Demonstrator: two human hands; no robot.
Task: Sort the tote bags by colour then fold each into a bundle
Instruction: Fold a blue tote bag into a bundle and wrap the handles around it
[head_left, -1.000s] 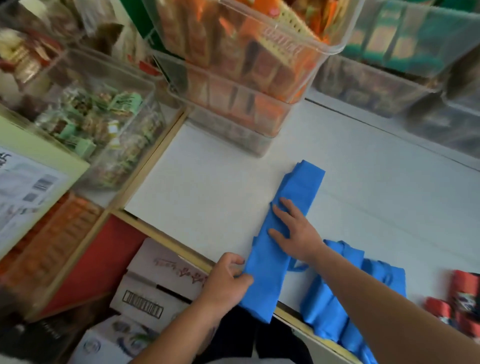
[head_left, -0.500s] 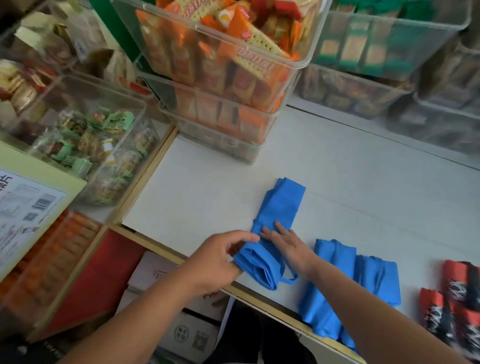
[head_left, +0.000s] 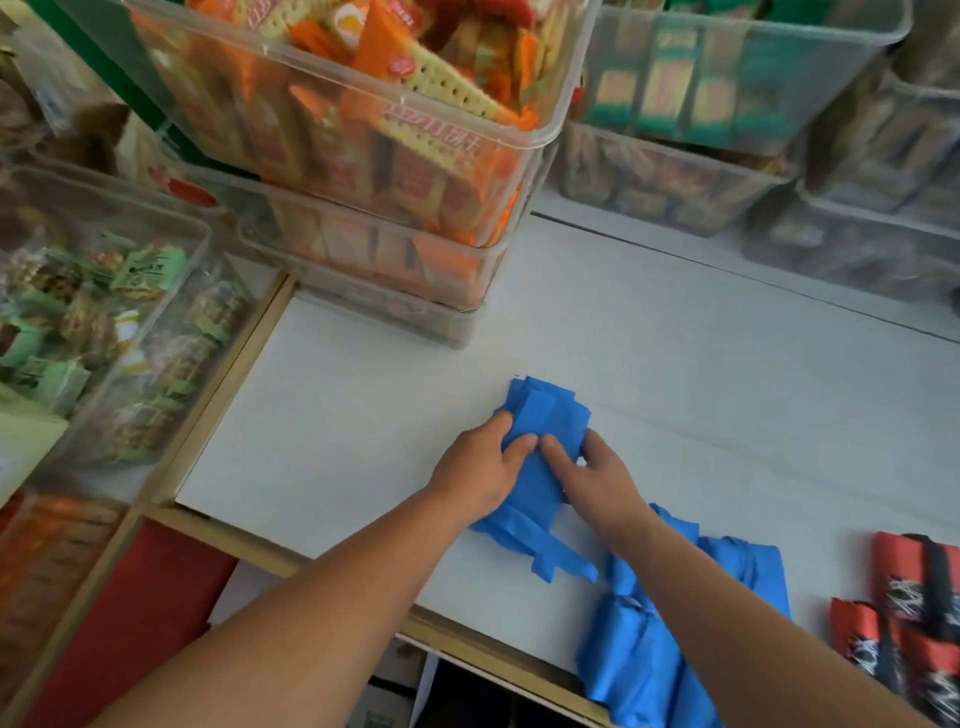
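Note:
A blue tote bag (head_left: 545, 415), folded into a short thick strip, lies on the white tabletop (head_left: 363, 415) near the front edge. My left hand (head_left: 480, 470) grips its left side, thumb on top of the fold. My right hand (head_left: 597, 480) presses on its right side with a finger laid across the cloth. The bag's loose handles (head_left: 540, 551) trail toward me. Other blue tote bags (head_left: 649, 649), bundled, lie by the front edge under my right forearm. Red and black folded bags (head_left: 914, 613) sit at the far right.
Stacked clear bins of orange snack packets (head_left: 374, 156) stand right behind the bag. More clear bins (head_left: 727, 104) line the back and right. A bin of green-wrapped sweets (head_left: 93, 322) sits at left. Cardboard boxes (head_left: 384, 691) show under the table's wooden front edge.
The long blue strip has been folded up from its near end into a shorter, thicker packet. Both hands moved forward onto it. The camera came closer.

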